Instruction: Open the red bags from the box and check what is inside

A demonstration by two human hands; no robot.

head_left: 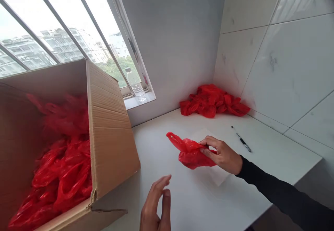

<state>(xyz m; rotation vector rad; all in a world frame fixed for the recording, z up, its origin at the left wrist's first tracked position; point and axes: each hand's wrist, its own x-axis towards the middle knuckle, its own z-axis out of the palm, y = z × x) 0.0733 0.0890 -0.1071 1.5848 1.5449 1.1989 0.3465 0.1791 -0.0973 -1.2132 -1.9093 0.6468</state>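
Observation:
A crumpled red plastic bag (191, 152) is pinched between the thumb and fingers of my right hand (221, 154), over the middle of the white table (156, 144). One handle loop of the bag sticks out to the left. My left hand (156, 205) is at the bottom centre, apart from the bag, with its thumb and fingers spread and nothing between them. Under the bag and my right hand lies a whitish sheet (220, 177), partly covered.
On the left, a cardboard box (112, 126) holds many red plastic bags (68, 168). A heap of red bags (211, 100) lies in the back corner against the walls. A pen (243, 141) rests right of my right hand. On the windowsill stands a clear bottle (137, 86).

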